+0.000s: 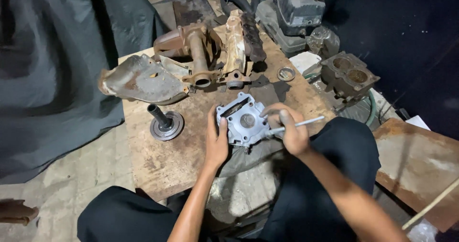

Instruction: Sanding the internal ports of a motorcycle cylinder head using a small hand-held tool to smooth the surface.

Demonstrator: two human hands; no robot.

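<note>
Two hands work one grey cylinder block point(244, 120): my left hand point(216, 144) clamps its near edge. My right hand point(289, 129), just beside it, pinches a thin metal rod point(299, 125) on the rusty surface point(162, 161).

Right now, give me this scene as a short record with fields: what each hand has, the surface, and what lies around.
left hand: steadies the grey metal engine part from its left side
right hand: grips a thin metal rod, held over the part
surface: rusty board on the ground
left of part: flanged shaft
behind part: rusty pipe casting, bent metal shield
right side: small ring, two-bore block
</note>
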